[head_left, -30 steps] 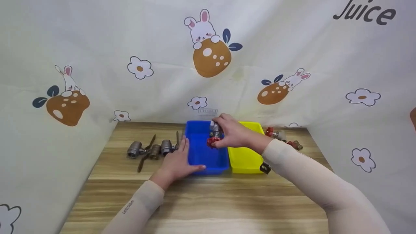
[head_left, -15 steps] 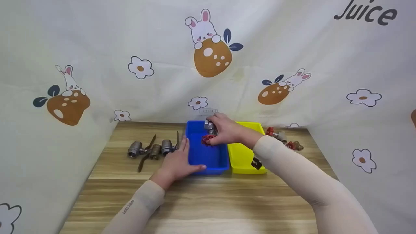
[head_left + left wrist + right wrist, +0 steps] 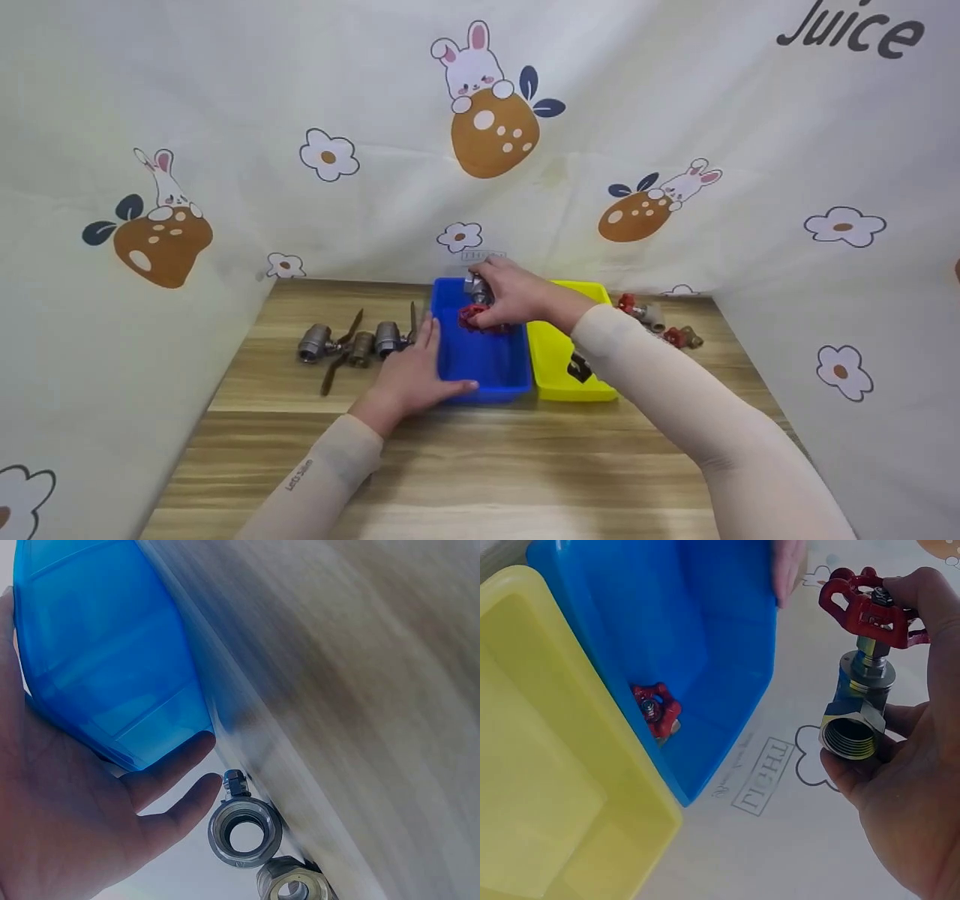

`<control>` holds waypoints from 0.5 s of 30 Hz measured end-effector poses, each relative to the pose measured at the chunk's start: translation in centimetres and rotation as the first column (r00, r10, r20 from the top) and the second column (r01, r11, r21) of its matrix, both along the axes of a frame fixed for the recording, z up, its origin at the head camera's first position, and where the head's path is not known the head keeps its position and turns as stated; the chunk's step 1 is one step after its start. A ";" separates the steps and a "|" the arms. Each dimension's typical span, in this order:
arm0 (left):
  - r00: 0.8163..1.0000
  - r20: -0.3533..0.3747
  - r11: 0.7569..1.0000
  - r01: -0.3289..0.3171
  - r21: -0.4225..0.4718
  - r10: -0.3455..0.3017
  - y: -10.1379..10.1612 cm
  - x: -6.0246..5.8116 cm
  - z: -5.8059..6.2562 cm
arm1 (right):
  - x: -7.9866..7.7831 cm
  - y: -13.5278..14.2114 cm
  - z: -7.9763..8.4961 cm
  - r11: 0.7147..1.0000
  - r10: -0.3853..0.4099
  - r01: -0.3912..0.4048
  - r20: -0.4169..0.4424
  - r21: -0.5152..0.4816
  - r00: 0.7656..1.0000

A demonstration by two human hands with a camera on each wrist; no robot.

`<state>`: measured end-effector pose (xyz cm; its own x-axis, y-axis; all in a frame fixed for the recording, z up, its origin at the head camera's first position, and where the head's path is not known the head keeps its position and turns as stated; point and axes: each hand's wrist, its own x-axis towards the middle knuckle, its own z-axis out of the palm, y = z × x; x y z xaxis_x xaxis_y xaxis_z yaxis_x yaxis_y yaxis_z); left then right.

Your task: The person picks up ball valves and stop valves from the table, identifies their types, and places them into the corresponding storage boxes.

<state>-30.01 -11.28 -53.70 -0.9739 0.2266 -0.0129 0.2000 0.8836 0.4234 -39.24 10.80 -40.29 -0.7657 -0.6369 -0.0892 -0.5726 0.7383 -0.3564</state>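
Note:
My right hand grips a gate valve with a red handwheel, above the back of the blue bin. In the right wrist view the threaded opening points toward the camera, and the thumb lies on the handwheel. Inside the blue bin lies another red-handled valve, mostly hidden by the hand in the head view. My left hand rests against the bin's left side, fingers straight and thumb over the front edge. Close to its fingers stands a lever ball valve.
The yellow bin stands right against the blue one. Left of them are a brass-coloured valve and another ball valve. Two red-handled valves, one grey and one brass, lie at right. A patterned curtain hangs behind.
My right hand has moved left with the gate valve, from over the blue bin's right side toward its middle. The left hand has stayed in place on the bin.

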 end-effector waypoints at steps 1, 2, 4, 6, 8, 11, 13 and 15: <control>1.000 0.002 1.000 0.000 0.004 0.000 0.0 0.0 0.0 | -0.1 0.0 0.0 1.000 -0.001 0.001 -0.002 0.002 1.000; 1.000 0.003 1.000 -0.001 0.006 0.001 0.0 0.0 0.0 | -0.1 -0.1 0.0 1.000 -0.004 0.004 -0.003 0.002 1.000; 1.000 0.008 1.000 -0.004 0.010 0.003 0.1 0.0 0.0 | -0.2 -0.2 0.0 1.000 -0.013 0.013 0.001 0.001 1.000; 1.000 0.011 1.000 -0.005 0.014 0.004 0.2 0.1 0.1 | -0.3 -0.2 -0.1 1.000 -0.018 0.018 0.003 0.001 1.000; 1.000 0.009 1.000 -0.006 0.013 0.006 0.2 0.1 0.0 | -0.4 -0.3 -0.2 1.000 -0.026 0.026 0.007 -0.001 1.000; 1.000 0.006 1.000 -0.007 0.008 0.007 0.2 0.0 -0.2 | -0.6 -0.4 -0.4 0.999 -0.036 0.036 0.009 -0.001 0.999; 1.000 0.003 1.000 -0.007 0.007 0.007 0.1 -0.1 -0.3 | -0.7 -0.4 -0.5 0.999 -0.048 0.048 0.013 -0.001 0.999; 1.000 0.005 1.000 -0.008 0.004 0.008 0.1 -0.1 -0.3 | -0.9 -0.5 -0.5 0.998 -0.057 0.057 0.017 -0.001 0.998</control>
